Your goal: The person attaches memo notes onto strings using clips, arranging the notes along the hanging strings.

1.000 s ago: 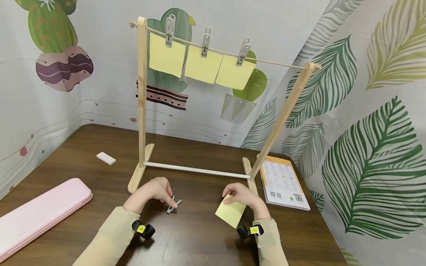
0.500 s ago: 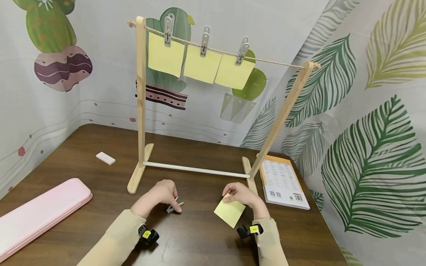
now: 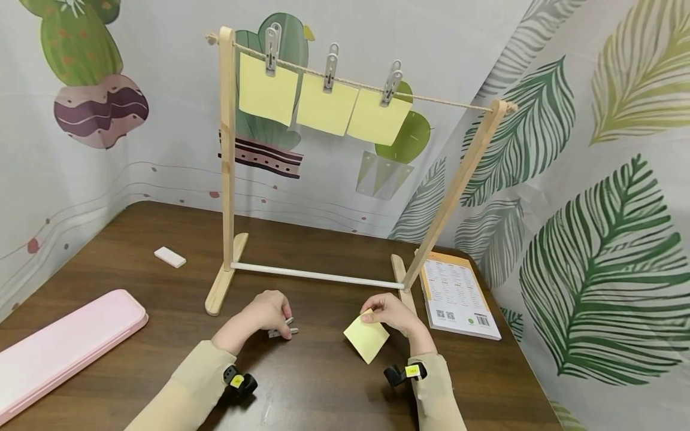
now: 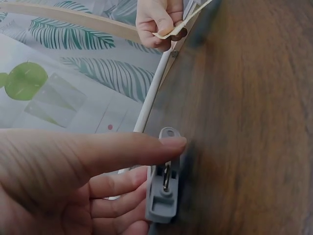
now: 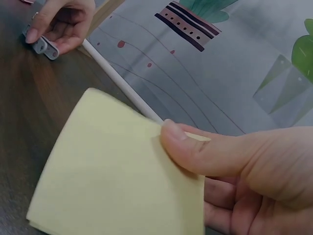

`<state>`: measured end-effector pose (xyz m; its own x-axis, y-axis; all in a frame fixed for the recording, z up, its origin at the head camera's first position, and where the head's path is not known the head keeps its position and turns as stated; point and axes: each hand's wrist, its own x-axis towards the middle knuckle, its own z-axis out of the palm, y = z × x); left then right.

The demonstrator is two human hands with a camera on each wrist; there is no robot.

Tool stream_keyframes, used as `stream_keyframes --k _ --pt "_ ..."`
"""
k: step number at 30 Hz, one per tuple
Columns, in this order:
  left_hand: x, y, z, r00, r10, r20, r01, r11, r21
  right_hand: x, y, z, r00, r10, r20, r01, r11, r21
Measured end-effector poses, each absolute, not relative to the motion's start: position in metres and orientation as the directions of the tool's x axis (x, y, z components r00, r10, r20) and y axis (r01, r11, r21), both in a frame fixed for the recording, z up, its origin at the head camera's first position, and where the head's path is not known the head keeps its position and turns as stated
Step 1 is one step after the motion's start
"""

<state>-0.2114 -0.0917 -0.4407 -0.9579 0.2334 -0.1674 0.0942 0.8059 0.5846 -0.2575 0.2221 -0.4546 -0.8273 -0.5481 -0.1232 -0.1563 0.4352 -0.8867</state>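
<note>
Low over the table, my left hand pinches a grey clothespin between thumb and fingers, the thumb lying across one handle in the left wrist view. To its right, my right hand holds a yellow sticky note by one corner, thumb on the front face. Beyond both hands stands a wooden rack with a rope strung between its posts. Three yellow notes hang from it side by side: a left note, a middle note and a right note, each under its own grey clothespin.
A white rod joins the rack's wooden feet. Left of the rack lie a white eraser-like block and a long pink case. A booklet lies by the rack's right foot. Patterned cloth hangs behind the table.
The left hand has shifted slightly right and turned the clothespin, which now points more sideways. The right hand has tilted the sticky note, moving it a little left and up.
</note>
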Motion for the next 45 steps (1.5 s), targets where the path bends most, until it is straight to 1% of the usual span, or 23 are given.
stream_keyframes --k 6,8,14,19,25,32,38,41,45 --pt "-0.214 -0.094 -0.443 -0.967 0.243 -0.076 0.136 0.745 0.653 -0.259 0.222 -0.457 -0.853 -0.513 -0.1 -0.137 0.404 -0.904" --pt "-0.216 -0.095 -0.442 -0.968 0.244 -0.055 0.145 0.724 0.674 -0.257 0.22 -0.452 -0.863 -0.497 -0.093 -0.124 0.386 -0.914" --pt "-0.218 -0.095 -0.442 -0.968 0.24 -0.065 0.121 0.683 0.72 -0.243 0.21 -0.424 -0.888 -0.454 -0.072 -0.113 0.366 -0.924" --pt "-0.219 -0.097 -0.443 -0.967 0.238 -0.087 0.089 0.641 0.763 -0.242 0.209 -0.422 -0.899 -0.434 -0.063 -0.117 0.376 -0.919" --pt "-0.221 -0.099 -0.445 -0.96 0.259 -0.103 0.063 0.563 0.824 -0.244 0.209 -0.423 -0.912 -0.406 -0.052 -0.114 0.373 -0.921" --pt "-0.223 -0.1 -0.446 -0.963 0.242 -0.118 0.021 0.506 0.862 -0.245 0.21 -0.426 -0.923 -0.384 -0.04 -0.1 0.336 -0.937" --pt "-0.225 -0.101 -0.445 -0.971 0.223 -0.089 0.026 0.466 0.884 -0.253 0.212 -0.439 -0.936 -0.351 -0.014 -0.1 0.304 -0.947" --pt "-0.225 -0.101 -0.444 -0.97 0.23 -0.082 0.033 0.457 0.889 -0.259 0.215 -0.448 -0.942 -0.335 -0.002 -0.102 0.294 -0.95" --pt "-0.224 -0.101 -0.444 -0.966 0.245 -0.08 0.041 0.455 0.89 -0.261 0.216 -0.453 -0.943 -0.331 0.029 -0.123 0.268 -0.956"
